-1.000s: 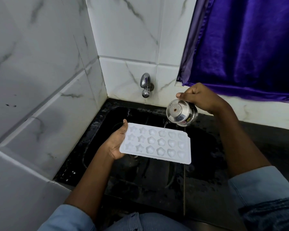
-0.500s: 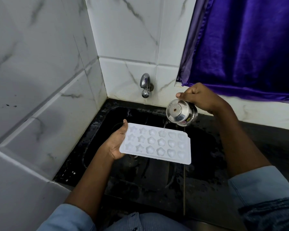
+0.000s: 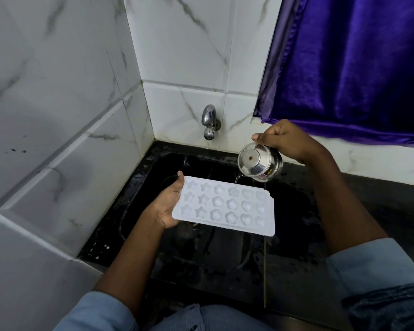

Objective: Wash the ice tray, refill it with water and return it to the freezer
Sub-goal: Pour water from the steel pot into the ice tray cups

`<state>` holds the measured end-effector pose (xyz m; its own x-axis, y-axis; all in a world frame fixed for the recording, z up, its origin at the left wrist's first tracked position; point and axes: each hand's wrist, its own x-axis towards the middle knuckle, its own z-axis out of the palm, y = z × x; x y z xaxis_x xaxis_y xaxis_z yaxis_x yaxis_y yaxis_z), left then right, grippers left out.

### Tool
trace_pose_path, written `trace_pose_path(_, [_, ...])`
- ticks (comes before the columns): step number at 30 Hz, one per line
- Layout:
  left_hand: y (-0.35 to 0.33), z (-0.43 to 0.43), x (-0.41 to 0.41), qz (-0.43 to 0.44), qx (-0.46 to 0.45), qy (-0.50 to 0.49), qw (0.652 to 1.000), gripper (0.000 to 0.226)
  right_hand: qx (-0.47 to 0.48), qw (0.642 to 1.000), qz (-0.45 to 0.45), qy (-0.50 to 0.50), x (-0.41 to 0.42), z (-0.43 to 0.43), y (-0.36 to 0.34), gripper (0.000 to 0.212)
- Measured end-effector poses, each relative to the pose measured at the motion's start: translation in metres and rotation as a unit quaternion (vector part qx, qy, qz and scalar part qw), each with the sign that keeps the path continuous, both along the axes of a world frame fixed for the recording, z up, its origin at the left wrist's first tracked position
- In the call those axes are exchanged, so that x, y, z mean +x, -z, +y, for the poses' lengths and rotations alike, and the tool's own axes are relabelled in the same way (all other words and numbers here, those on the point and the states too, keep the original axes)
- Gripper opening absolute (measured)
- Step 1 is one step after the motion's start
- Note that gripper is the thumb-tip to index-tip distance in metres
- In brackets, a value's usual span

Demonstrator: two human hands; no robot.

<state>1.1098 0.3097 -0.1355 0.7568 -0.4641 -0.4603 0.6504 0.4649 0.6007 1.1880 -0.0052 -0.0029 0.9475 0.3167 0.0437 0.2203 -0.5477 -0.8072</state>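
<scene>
White plastic ice tray (image 3: 225, 206) with eighteen star, flower and heart moulds sits level over the black sink (image 3: 153, 168); your left hand (image 3: 167, 206) grips its end, your right hand (image 3: 285, 139) clasps one tilted steel pot (image 3: 259, 163), pouring.
</scene>
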Motion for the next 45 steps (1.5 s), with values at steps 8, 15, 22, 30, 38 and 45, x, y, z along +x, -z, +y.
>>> trace_pose_path(8, [0.003,-0.001,0.001,-0.008,-0.007,0.007,1.000,0.084,-0.002,1.000,0.001,-0.010,0.003,0.011,0.000,0.063])
trace_pose_path(15, [0.006,-0.003,0.004,-0.008,0.004,0.008,1.000,0.086,0.001,1.000,-0.004,-0.028,0.005,0.025,-0.004,0.052])
trace_pose_path(22, [0.006,0.000,0.004,-0.012,0.000,0.008,1.000,0.085,0.003,1.000,-0.010,-0.026,0.009,0.029,-0.003,0.055])
trace_pose_path(30, [0.009,0.001,0.005,-0.008,-0.011,-0.002,1.000,0.085,0.002,1.000,-0.010,-0.025,0.008,0.031,-0.007,0.051])
trace_pose_path(38, [0.013,0.004,0.008,-0.011,-0.005,-0.008,1.000,0.086,0.006,1.000,-0.008,-0.022,0.009,0.031,-0.006,0.051])
trace_pose_path(45, [0.016,0.003,0.011,-0.011,-0.005,-0.010,1.000,0.087,0.006,1.000,-0.010,-0.015,0.008,0.033,-0.006,0.055])
